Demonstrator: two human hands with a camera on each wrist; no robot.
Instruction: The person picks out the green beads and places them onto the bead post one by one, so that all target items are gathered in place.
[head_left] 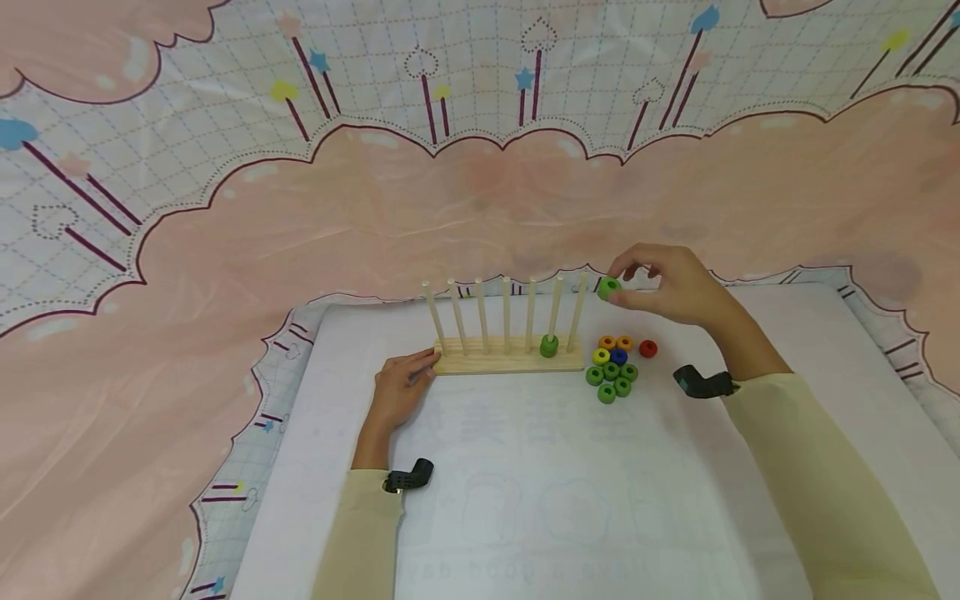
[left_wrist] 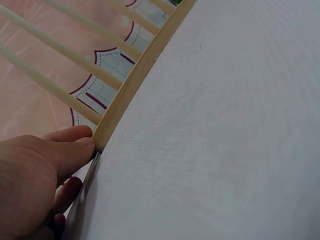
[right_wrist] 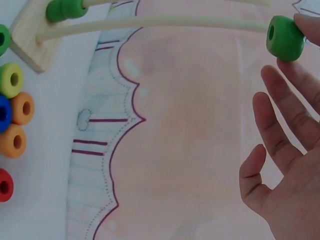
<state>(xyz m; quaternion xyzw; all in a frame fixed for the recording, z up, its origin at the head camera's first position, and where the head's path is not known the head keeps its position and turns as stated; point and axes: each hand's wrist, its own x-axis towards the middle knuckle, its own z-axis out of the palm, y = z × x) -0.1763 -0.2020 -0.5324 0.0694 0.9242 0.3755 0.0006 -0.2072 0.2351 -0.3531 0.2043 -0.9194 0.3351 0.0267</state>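
Observation:
My right hand point(head_left: 667, 283) pinches a green bead point(head_left: 609, 288) between thumb and forefinger, the other fingers spread apart in the right wrist view. The bead is level with the top of the rightmost peg point(right_wrist: 150, 21), its hole facing that peg's tip. A wooden peg stand point(head_left: 510, 360) with a row of upright pegs stands across the white table. Low on its second peg from the right sit two green beads point(right_wrist: 67, 9). At the stand's left end, my left hand point(head_left: 401, 387) holds the base point(left_wrist: 117, 102) by its corner with thumb and finger.
Right of the stand lie loose beads: several green beads point(head_left: 611, 372), a yellow bead point(head_left: 601, 357), a blue bead point(head_left: 618, 357), two orange beads point(head_left: 624, 342) and a red bead point(head_left: 648, 348). A pink patterned cloth point(head_left: 480, 200) hangs behind the white table point(head_left: 525, 483).

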